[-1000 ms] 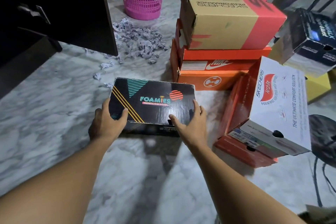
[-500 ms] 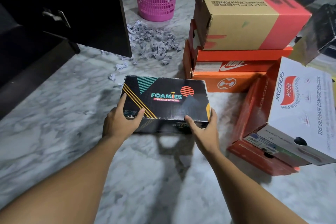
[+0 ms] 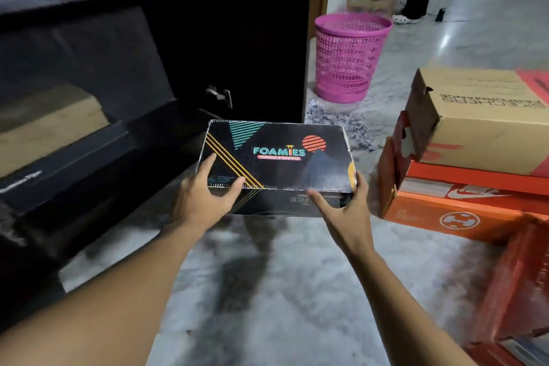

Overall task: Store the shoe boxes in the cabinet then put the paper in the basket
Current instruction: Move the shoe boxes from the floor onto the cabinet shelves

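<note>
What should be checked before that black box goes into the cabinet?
1. Grip: left hand and right hand hold the box by its ends: ok.
2. Lid shut: ok.
3. Door open: ok.
4. Room in the cabinet: cannot tell, the inside is dark and blurred.
5. Paper in the basket: not ok, it lies on the floor beside the basket.
</note>
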